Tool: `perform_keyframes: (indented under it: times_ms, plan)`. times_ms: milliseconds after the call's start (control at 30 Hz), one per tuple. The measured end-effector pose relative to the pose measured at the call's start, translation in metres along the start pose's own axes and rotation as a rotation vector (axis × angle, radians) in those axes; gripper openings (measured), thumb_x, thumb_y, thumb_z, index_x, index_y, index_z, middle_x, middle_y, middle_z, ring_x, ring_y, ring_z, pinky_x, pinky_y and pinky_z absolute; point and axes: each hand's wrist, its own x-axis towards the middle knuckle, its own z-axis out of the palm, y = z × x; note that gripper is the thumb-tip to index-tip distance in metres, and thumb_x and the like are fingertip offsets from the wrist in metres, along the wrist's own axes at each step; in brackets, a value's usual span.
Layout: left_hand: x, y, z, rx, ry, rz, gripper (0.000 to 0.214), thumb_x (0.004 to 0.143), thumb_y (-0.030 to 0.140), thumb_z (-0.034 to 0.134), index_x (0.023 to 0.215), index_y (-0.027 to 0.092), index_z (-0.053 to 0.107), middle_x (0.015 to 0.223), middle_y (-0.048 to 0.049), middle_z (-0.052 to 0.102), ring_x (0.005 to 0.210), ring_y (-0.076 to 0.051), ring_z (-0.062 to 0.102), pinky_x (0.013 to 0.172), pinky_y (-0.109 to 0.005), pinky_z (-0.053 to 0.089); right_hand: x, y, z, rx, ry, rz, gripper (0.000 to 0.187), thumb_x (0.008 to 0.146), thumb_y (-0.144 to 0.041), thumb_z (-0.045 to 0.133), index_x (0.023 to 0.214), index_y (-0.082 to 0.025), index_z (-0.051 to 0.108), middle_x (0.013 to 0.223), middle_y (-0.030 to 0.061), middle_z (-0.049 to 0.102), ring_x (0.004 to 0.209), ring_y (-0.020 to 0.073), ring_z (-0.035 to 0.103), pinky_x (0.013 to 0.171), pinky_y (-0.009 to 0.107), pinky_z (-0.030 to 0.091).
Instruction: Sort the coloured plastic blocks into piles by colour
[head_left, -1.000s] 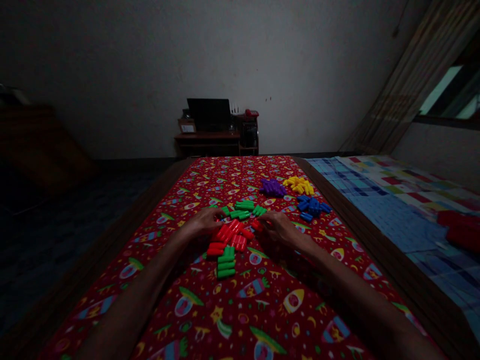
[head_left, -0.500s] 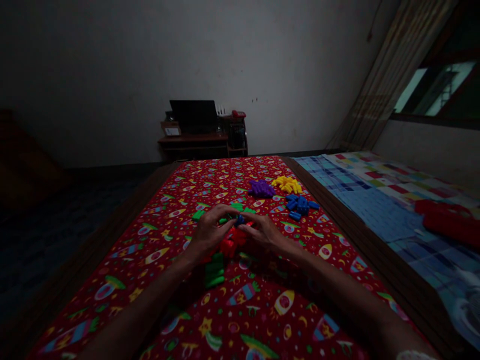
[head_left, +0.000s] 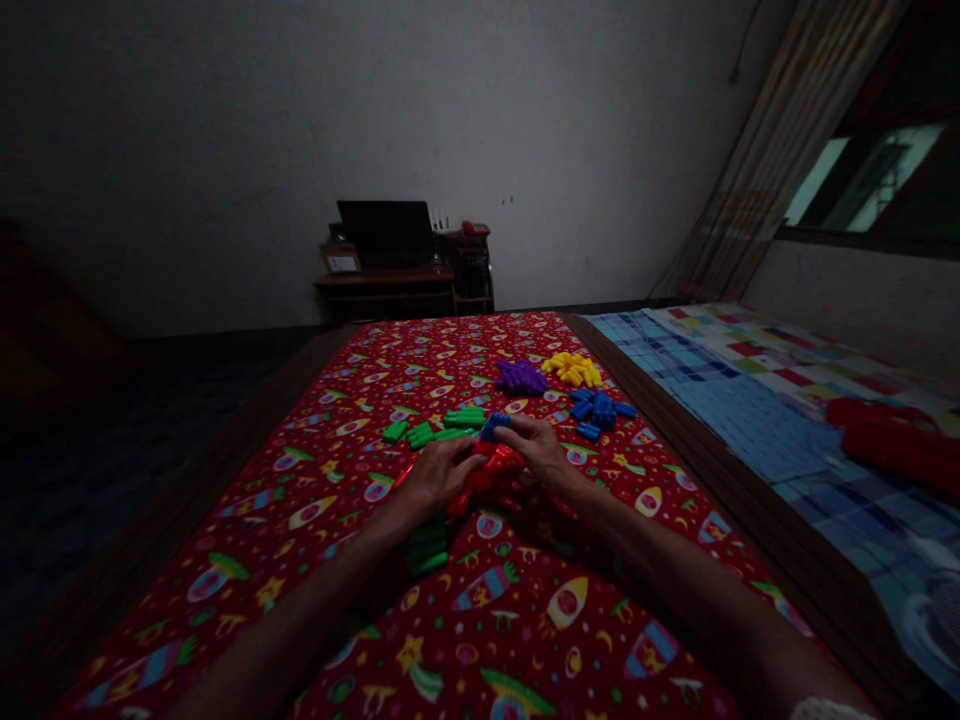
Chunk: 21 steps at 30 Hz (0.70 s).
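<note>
My left hand (head_left: 439,475) lies palm down on a heap of red plastic toy pieces (head_left: 487,472), its fingers pointing toward my right hand. My right hand (head_left: 536,448) rests just beyond, with its fingertips against a blue plastic piece (head_left: 495,426). I cannot tell whether that piece is gripped. Several green pieces (head_left: 463,418) lie just past my hands. A stack of green pieces (head_left: 427,548) sits partly hidden under my left wrist. Farther off are a purple cluster (head_left: 521,378), a yellow cluster (head_left: 572,370) and a blue cluster (head_left: 600,408).
Everything lies on a red rocket-print cloth (head_left: 247,540) with a wooden edge (head_left: 697,470) on its right. Checked bedding (head_left: 750,400) with a red cloth (head_left: 892,440) lies beyond that edge. A desk with a laptop (head_left: 386,230) stands at the far wall.
My hands have parted from their meeting point above the pieces and sit lower on the red heap. The blue piece no longer sits between both hands, and the green pieces behind show again.
</note>
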Motion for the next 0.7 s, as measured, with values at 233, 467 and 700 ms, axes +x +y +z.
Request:
perform_keyframes:
  times_ms: [233,467,700]
  plan:
    - [0.011,-0.037,-0.012,0.161,0.082,0.072,0.022,0.079,0.039,0.055,0.077,0.019,0.065,0.096,-0.0089,0.067,0.091,-0.023,0.061,0.085,-0.035,0.048,0.026,-0.012,-0.111,-0.457,0.352,-0.076,0.036,0.073,-0.046,0.063,0.088,-0.015,0.071,0.075,0.0025,0.067,0.069,0.0157,0.059,0.064,0.028,0.047]
    - [0.024,-0.077,-0.012,0.202,0.178,0.043,0.023,0.075,0.038,0.058,0.086,0.019,0.065,0.097,-0.0095,0.066,0.098,-0.025,0.059,0.09,-0.039,0.046,0.003,0.021,-0.211,-1.084,0.396,0.178,0.026,0.075,-0.03,0.061,0.09,-0.013,0.074,0.084,0.0095,0.073,0.078,0.0228,0.066,0.069,0.03,0.048]
    - [0.022,-0.092,-0.017,0.211,0.33,0.074,0.025,0.081,0.032,0.047,0.094,0.019,0.063,0.102,-0.0103,0.065,0.102,-0.026,0.057,0.094,-0.043,0.044,-0.009,0.036,-0.213,-1.023,0.156,0.109,0.037,0.087,-0.033,0.046,0.105,-0.015,0.072,0.098,0.0084,0.074,0.089,0.0257,0.067,0.077,0.033,0.051]
